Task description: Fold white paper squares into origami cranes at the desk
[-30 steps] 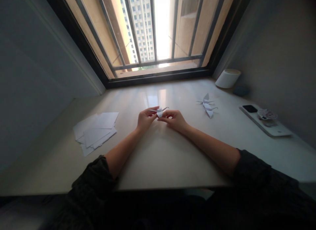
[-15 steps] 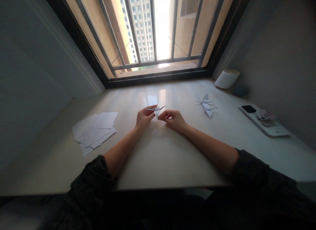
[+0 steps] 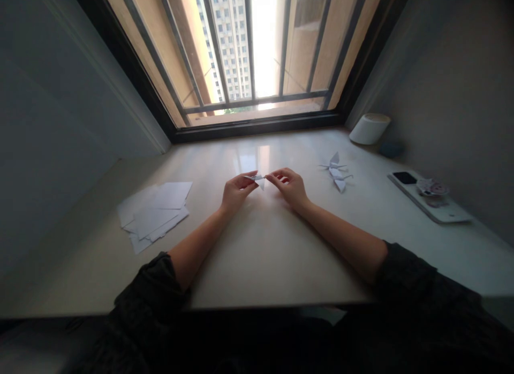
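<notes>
A small white paper crane [image 3: 260, 182] is between my two hands, just above the pale sill. My left hand [image 3: 236, 192] pinches its left side between thumb and fingers. From the other side, my right hand [image 3: 289, 186] pinches the thin right tip of the crane with thumb and forefinger. One wing points down toward me. The part inside my left fingers is hidden.
Two more folded paper cranes [image 3: 336, 173] lie to the right of my hands. A pile of white paper sheets [image 3: 160, 213] is at left. At right are a phone [image 3: 429, 200] and a white cylindrical object [image 3: 369, 128]. A barred window [image 3: 257, 125] rises behind.
My right hand has moved up and slightly right, from the crane's lower wing to its thin right tip. The crane has tilted a little; my left hand keeps its hold.
</notes>
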Action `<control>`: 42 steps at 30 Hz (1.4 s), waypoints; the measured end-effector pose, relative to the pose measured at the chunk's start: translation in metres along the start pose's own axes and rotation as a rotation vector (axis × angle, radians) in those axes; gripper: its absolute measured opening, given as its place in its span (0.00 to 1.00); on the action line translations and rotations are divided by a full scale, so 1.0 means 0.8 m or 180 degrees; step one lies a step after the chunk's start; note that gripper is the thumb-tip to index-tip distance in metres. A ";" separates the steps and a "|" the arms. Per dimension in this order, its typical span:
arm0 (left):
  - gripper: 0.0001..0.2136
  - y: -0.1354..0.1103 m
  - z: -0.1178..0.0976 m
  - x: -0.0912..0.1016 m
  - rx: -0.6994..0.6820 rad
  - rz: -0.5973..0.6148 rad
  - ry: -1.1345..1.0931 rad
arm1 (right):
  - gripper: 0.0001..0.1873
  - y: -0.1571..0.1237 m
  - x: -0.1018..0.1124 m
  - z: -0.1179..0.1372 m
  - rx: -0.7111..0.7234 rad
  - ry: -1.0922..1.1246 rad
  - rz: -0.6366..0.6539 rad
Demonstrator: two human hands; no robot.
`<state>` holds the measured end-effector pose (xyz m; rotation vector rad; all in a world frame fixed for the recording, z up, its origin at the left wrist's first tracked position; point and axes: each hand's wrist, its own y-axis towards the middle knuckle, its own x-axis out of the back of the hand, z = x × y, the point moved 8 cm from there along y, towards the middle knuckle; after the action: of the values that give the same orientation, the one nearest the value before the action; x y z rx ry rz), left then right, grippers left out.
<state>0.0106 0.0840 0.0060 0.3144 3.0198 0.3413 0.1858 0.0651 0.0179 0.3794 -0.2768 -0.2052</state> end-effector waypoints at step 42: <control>0.24 0.004 0.001 -0.001 0.0191 0.0163 0.0551 | 0.18 -0.032 0.236 0.032 0.0512 -0.2666 0.0810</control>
<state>0.0120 0.0872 0.0062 0.3867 3.2013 0.2964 0.3521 -0.0131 0.0733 0.3981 -1.1655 -0.0809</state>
